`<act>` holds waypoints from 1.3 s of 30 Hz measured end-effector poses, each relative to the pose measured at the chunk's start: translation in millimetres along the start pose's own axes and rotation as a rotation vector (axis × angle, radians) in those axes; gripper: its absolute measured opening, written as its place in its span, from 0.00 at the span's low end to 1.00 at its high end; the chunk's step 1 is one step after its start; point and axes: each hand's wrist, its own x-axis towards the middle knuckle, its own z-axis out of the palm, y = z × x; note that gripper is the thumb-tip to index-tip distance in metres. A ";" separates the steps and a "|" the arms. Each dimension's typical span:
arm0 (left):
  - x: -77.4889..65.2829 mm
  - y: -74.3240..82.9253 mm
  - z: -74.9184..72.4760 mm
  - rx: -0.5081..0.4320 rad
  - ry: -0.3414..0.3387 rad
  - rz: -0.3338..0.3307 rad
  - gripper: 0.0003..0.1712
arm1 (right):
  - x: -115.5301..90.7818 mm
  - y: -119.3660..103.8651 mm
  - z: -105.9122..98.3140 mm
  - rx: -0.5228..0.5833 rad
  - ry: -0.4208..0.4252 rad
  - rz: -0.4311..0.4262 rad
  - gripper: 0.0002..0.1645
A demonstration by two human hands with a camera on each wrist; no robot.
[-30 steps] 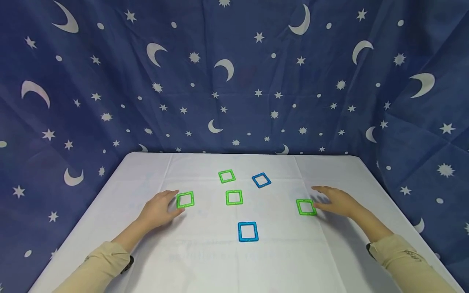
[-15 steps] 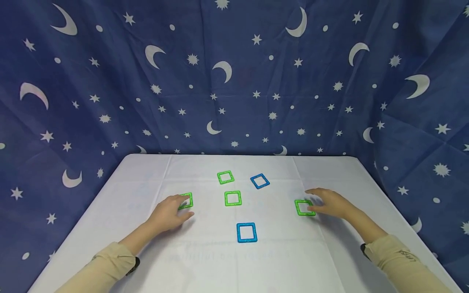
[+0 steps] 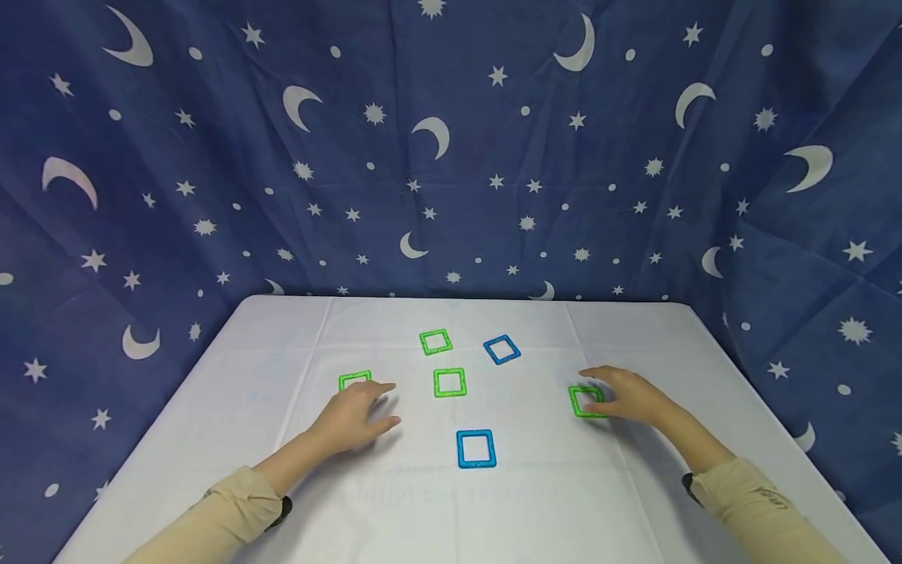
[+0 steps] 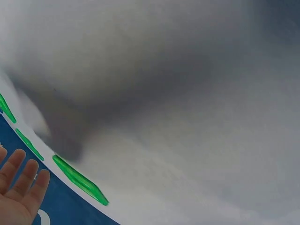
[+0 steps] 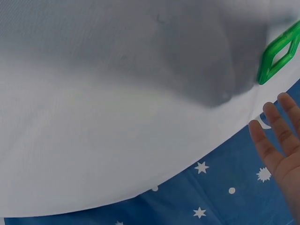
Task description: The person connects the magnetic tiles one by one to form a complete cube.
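Several square plastic frames, like magnetic building tiles, lie flat on a white cloth. My left hand (image 3: 352,419) hovers with extended fingers, partly covering the left green tile (image 3: 355,375) in the head view. Just to its right is the middle green tile (image 3: 451,395). My right hand (image 3: 625,395) hangs over the right green tile (image 3: 574,402), thumb and fingers apart. That tile's near right corner is partly hidden by the thumb. In the right wrist view the green tile (image 5: 267,65) lies beyond the straight fingers (image 5: 267,143). Neither hand holds anything.
At the back lie another green tile (image 3: 433,332) and a blue tile (image 3: 491,352) turned at an angle. Nearer the front is a larger-looking blue tile (image 3: 477,464). A dark blue curtain (image 3: 479,204) with moons and stars hangs behind the white table (image 3: 535,509).
My left hand has moved right, from beside the left green tile to past it, toward the middle. My right hand has shifted slightly left over the right green tile. The tiles stay put.
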 end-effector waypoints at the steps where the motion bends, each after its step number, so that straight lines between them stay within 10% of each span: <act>1: 0.5 1.8 0.9 -0.006 -0.003 0.005 0.31 | 0.6 -0.6 0.7 0.007 0.002 0.000 0.39; 39: 13.1 57.8 29.6 -0.044 -0.213 0.194 0.44 | 9.5 6.6 16.4 0.082 -0.032 -0.048 0.47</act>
